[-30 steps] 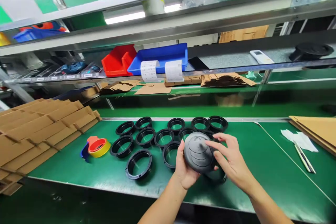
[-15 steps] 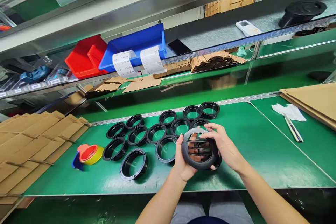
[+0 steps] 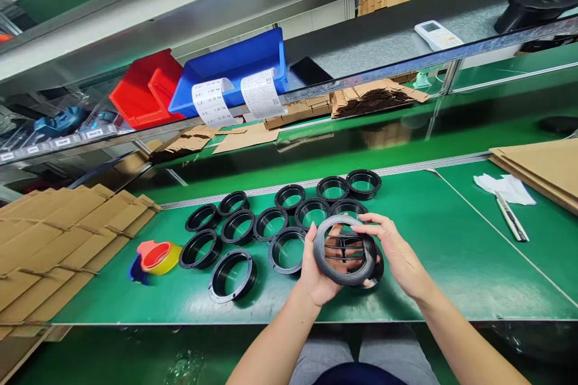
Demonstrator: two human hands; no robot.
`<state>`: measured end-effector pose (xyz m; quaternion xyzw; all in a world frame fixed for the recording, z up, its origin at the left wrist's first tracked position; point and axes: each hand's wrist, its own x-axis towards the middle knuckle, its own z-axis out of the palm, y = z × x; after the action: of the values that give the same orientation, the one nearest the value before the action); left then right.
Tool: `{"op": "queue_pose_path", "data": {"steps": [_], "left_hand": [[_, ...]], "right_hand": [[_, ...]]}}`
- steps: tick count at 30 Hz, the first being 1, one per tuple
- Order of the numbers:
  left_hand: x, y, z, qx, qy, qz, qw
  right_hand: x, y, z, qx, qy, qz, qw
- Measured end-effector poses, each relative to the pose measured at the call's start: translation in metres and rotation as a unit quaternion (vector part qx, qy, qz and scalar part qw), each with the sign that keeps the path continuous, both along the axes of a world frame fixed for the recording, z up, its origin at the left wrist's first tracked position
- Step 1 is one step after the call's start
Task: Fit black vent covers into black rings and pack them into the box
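A round black air vent (image 3: pixel 347 278) with a thick matte rim and thin crossbars is held tilted above the green bench. My left hand (image 3: pixel 316 277) grips its left side, thumb along the rim and fingers behind, partly seen through the openings. At the upper right, the fingertips of my right hand (image 3: pixel 401 255) rest on the vent; the right thumb is hidden. Several black flanged rings (image 3: pixel 246 281) lie on the bench to the left and behind, one close beside my left hand (image 3: pixel 316 277).
A tape dispenser (image 3: pixel 160 257) and stacked cardboard (image 3: pixel 58 240) lie left. On the right are a utility knife (image 3: pixel 511 216), white tissue (image 3: pixel 519 188) and cardboard sheets (image 3: pixel 542 171). The shelf above carries a red bin (image 3: pixel 139 93), a blue bin (image 3: pixel 230 63) and a phone (image 3: pixel 310 71).
The view has shifted slightly. Both hands stay at the vent, which is turned a little; my right hand's lower fingers have come away from its underside.
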<state>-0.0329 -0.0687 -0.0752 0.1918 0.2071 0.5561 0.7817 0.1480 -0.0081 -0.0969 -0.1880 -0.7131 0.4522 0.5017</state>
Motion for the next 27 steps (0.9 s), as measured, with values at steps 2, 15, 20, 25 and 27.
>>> {"op": "queue_pose_path", "data": {"steps": [2, 15, 20, 25, 27], "left_hand": [[0.001, -0.002, 0.001, 0.005, 0.004, -0.001, 1.000], [0.012, -0.016, 0.003, -0.016, 0.049, 0.062, 0.997], [0.018, -0.039, 0.004, -0.064, 0.189, -0.009, 0.980], [-0.012, -0.058, -0.006, 0.039, 0.494, 0.076, 0.865], [-0.023, -0.064, -0.017, 0.050, 0.622, 0.094, 0.776]], "right_hand": [[0.001, -0.002, 0.000, 0.018, -0.006, -0.007, 1.000], [-0.002, -0.038, -0.016, 0.286, -0.182, -0.088, 0.937], [0.007, -0.043, -0.010, 0.208, -0.245, -0.022, 0.947], [0.021, -0.018, -0.020, 0.157, -0.296, -0.145, 0.931], [0.018, -0.009, -0.025, 0.198, -0.335, -0.182, 0.903]]}}
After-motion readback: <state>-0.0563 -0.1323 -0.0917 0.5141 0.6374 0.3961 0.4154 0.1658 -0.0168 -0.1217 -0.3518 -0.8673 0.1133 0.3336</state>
